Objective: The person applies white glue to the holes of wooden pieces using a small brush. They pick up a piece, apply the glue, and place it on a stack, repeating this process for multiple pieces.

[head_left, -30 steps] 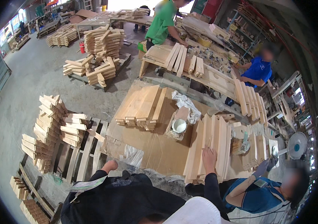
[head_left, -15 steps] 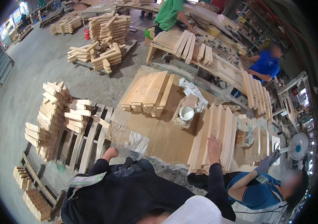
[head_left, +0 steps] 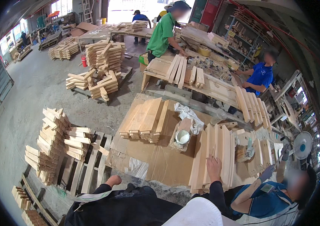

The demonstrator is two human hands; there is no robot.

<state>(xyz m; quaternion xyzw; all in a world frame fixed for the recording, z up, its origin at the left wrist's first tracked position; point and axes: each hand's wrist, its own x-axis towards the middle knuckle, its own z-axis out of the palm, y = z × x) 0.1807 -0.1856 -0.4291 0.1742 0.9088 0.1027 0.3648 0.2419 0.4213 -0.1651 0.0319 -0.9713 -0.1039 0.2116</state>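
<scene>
My right hand (head_left: pixel 213 169) is over a row of long pale wooden boards (head_left: pixel 225 158) at the right of the table. Its fingers are curled, and a thin pale stick-like thing shows just past them; I cannot make out what it is. At the table's near left edge my left hand (head_left: pixel 113 180) is closed in a fist, with nothing visible in it. On the table's brown cardboard (head_left: pixel 160 160) lies a stack of boards (head_left: pixel 145 116). Between the stack and the row stands a tin of white stuff (head_left: pixel 183 137) on a wooden block, beside a crumpled white cloth (head_left: pixel 190 116).
To my right a co-worker in a teal shirt (head_left: pixel 256 199) works at the same table; beyond is a white fan (head_left: pixel 303 145). Left of the table is a pallet (head_left: pixel 88 162) with stacked wood pieces (head_left: pixel 50 147). Co-workers in green (head_left: pixel 160 37) and blue (head_left: pixel 261 77) are across the workbench.
The view has tilted upward, so the table and boards sit lower in the picture. My right hand stays over the boards, its fingers more curled. My left hand remains a fist.
</scene>
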